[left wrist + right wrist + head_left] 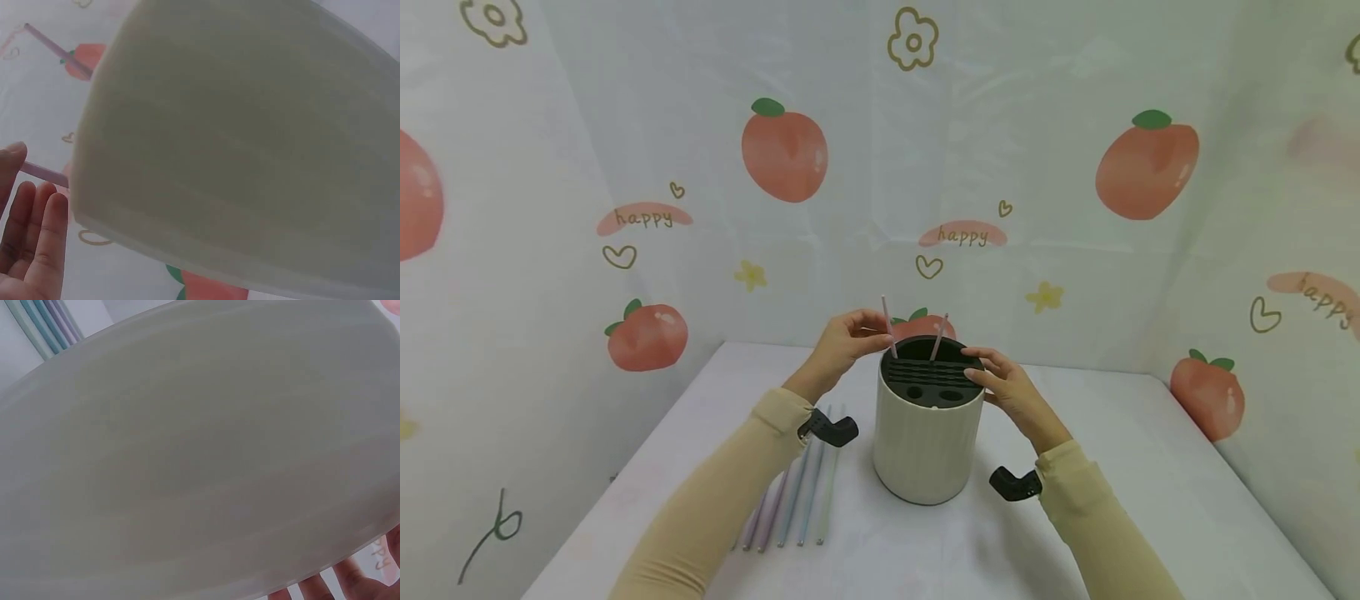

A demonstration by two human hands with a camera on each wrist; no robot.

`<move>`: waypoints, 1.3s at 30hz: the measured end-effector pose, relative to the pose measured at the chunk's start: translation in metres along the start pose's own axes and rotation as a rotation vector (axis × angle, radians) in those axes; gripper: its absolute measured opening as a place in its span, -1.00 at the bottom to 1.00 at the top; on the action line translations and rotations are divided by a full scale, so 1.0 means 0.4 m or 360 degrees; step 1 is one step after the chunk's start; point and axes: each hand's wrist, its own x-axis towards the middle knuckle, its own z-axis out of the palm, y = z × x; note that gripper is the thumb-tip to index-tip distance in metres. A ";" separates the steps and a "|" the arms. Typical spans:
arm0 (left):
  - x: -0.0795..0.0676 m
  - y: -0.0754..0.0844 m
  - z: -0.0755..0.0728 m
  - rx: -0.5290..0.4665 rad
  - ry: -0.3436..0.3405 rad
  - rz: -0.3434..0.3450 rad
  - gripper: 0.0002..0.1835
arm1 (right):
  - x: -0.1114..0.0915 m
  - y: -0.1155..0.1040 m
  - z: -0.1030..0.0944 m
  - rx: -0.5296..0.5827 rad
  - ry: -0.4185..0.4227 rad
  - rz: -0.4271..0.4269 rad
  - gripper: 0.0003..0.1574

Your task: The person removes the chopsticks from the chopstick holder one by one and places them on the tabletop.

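Note:
A round cream utensil holder (925, 454) stands upright, topped by a dark insert (917, 392) with slots and round holes. One slim pink chopstick (888, 325) rises at the holder's left rim, with my left hand (846, 346) pinching it between thumb and fingers. In the left wrist view the thumb (14, 156) lies over this chopstick's upper part. Another pink chopstick (940, 336) leans inside the holder, apart from both hands. My right hand (1011, 392) grips the holder's right rim, thumb at the top edge and fingers round the far side, partly hidden in the right wrist view.
Several pastel chopsticks (801, 492) in purple, blue and green lie side by side on the white table (880, 558), left of the holder and partly under the left forearm. A fruit-print cloth (865, 242) hangs behind the table.

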 end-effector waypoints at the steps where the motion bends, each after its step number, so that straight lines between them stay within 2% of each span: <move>1: 0.000 -0.002 0.002 0.0010 -0.0001 0.0001 -0.69 | 0.000 -0.001 0.000 0.0005 0.0003 0.0002 -0.40; 15: 0.005 -0.013 0.017 -0.0002 0.0014 0.0087 -0.77 | 0.001 0.001 -0.001 -0.0014 -0.0012 -0.0024 -0.39; 18: 0.010 -0.005 0.016 -0.0024 0.0017 0.0110 -0.78 | 0.000 -0.001 0.000 -0.0017 0.0000 -0.0015 -0.39; 22: 0.021 0.026 0.004 -0.0059 0.0054 0.0195 -0.80 | -0.001 -0.003 0.002 -0.0021 -0.0001 -0.0014 -0.38; 27: 0.035 0.096 -0.028 -0.0241 0.0150 0.0366 -0.87 | 0.000 -0.002 0.000 -0.0012 -0.0007 -0.0010 -0.38; 31: 0.032 0.171 -0.069 -0.0490 0.0299 0.0519 -0.77 | 0.001 0.001 -0.001 -0.0008 0.0002 -0.0002 -0.38; 34: 0.023 0.215 -0.110 -0.0705 0.0425 0.0595 -0.80 | 0.003 0.002 -0.002 -0.0015 0.0006 0.0001 -0.38; 37: 0.008 0.229 -0.159 -0.0839 0.0518 0.0603 -0.83 | 0.004 0.004 -0.004 -0.0022 0.0004 -0.0004 -0.38; 39: -0.005 0.220 -0.192 -0.0852 0.0576 0.0564 -0.84 | 0.005 0.005 -0.005 -0.0022 0.0002 -0.0006 -0.37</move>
